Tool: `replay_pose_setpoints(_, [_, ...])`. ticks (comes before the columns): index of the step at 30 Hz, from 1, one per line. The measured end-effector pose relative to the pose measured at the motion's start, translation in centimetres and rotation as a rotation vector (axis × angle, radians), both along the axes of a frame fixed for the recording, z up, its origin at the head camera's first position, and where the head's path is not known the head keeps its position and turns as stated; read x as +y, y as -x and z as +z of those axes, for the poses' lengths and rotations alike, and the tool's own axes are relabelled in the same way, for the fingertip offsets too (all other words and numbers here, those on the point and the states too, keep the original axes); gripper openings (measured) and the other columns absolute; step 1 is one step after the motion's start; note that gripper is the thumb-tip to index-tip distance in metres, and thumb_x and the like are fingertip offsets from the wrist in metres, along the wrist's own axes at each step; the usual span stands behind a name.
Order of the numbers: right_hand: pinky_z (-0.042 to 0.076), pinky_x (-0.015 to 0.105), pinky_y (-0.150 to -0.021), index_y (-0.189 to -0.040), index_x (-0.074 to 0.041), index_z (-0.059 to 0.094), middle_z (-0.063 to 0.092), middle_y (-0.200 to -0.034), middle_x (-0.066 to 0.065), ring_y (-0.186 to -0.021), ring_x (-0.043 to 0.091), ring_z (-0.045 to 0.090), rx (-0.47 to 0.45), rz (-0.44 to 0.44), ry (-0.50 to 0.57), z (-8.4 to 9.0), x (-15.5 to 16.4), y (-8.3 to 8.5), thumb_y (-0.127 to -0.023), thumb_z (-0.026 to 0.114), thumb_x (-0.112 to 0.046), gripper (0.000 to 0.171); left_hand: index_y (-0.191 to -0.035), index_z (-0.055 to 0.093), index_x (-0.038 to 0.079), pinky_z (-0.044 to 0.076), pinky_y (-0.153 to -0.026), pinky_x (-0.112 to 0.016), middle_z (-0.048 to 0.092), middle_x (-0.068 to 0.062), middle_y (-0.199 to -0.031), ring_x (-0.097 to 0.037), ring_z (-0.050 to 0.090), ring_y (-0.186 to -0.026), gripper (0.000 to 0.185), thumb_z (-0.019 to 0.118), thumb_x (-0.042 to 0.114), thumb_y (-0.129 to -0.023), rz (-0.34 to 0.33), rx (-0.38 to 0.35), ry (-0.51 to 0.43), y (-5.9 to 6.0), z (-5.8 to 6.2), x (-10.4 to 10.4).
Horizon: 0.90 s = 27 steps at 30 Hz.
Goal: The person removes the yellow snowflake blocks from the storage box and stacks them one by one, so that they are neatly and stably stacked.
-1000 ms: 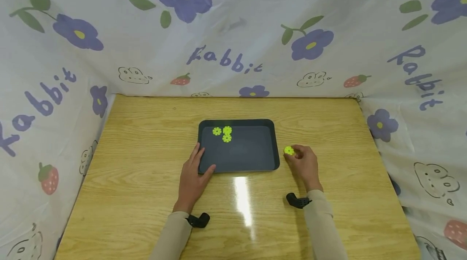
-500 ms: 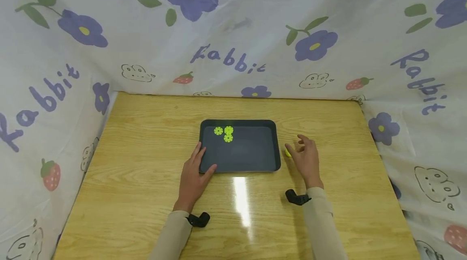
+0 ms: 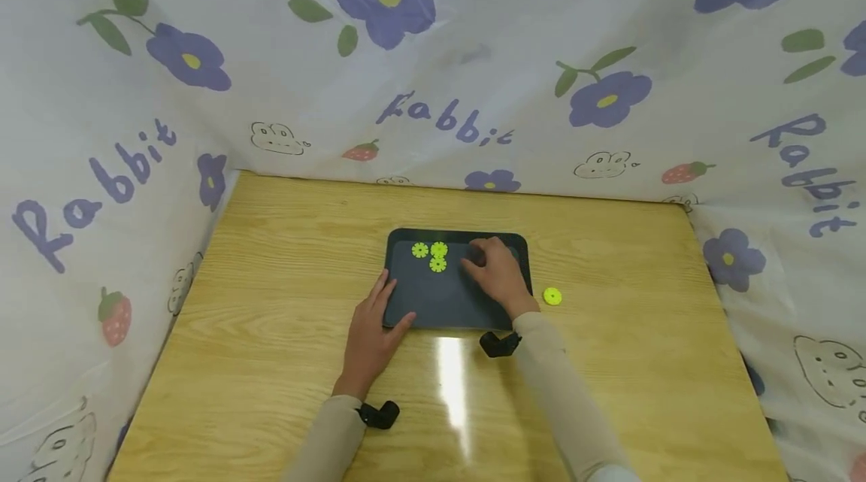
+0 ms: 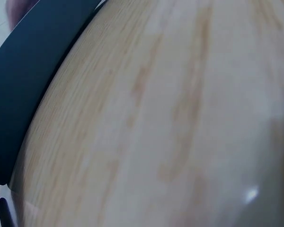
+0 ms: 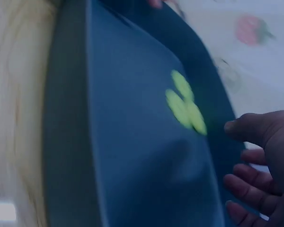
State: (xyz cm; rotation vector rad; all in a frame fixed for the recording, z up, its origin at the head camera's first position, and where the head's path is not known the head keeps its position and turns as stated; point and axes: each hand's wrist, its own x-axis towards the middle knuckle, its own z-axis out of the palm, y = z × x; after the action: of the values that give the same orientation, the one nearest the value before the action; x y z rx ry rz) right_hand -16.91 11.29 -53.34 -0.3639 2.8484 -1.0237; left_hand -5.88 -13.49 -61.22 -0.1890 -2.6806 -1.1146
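The dark tray on the wooden table is steadied at its near-left corner by the left hand, fingers flat. Over the tray, the right hand hovers loosely open and empty beside three green discs at its far-left. A fourth disc lies just right of the tray. Gathering appears under way; a pinch on a disc seems called for next.
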Motion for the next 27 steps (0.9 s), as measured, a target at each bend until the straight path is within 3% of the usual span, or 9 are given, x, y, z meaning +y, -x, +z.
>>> replay_pose_setpoints(5, [0.054, 0.043, -0.077, -0.131, 0.001, 0.057, 0.055, -0.121, 0.02, -0.09, 0.026, 0.063, -0.036, 0.012, -0.093, -0.9, -4.2, 0.9, -0.091, 0.068, -0.034, 0.055, -0.15, 0.038, 0.021, 0.037, -0.105, -0.051, 0.018, 0.012, -0.16, -0.026, 0.038, -0.136, 0.071, 0.057, 0.057, -0.092, 0.003, 0.01, 0.029, 0.0, 0.2, 0.0])
replay_pose_setpoints(12, [0.055, 0.045, -0.071, -0.113, 0.0, 0.068, 0.06, -0.108, 0.018, -0.08, 0.028, 0.064, -0.041, -0.127, -0.15, -2.0, -7.7, 1.8, -0.086, 0.075, -0.036, 0.046, -0.15, 0.039, 0.019, 0.037, -0.106, -0.049, 0.018, 0.012, -0.16, -0.024, 0.037, -0.137, 0.072, 0.056, 0.058, -0.092, 0.018, 0.004, 0.041, -0.4, 0.5, -0.3])
replay_pose_setpoints(17, [0.055, 0.045, -0.074, -0.115, -0.003, 0.069, 0.06, -0.105, 0.014, -0.084, 0.027, 0.065, -0.044, -0.162, -0.123, -2.4, -7.1, 1.6, -0.084, 0.078, -0.031, 0.043, -0.149, 0.04, 0.018, 0.038, -0.105, -0.05, 0.019, 0.011, -0.16, -0.025, 0.038, -0.136, 0.071, 0.057, 0.057, -0.092, 0.015, 0.006, 0.026, -0.6, 0.5, 0.3])
replay_pose_setpoints(27, [0.054, 0.042, -0.075, -0.111, -0.005, 0.073, 0.061, -0.101, 0.011, -0.086, 0.025, 0.062, -0.033, -0.103, -0.065, -2.0, -5.2, 0.4, -0.081, 0.081, -0.026, 0.037, -0.149, 0.041, 0.019, 0.039, -0.103, -0.051, 0.019, 0.013, -0.159, -0.027, 0.04, -0.135, 0.071, 0.059, 0.056, -0.091, 0.022, 0.012, 0.032, -0.4, 0.1, 0.1])
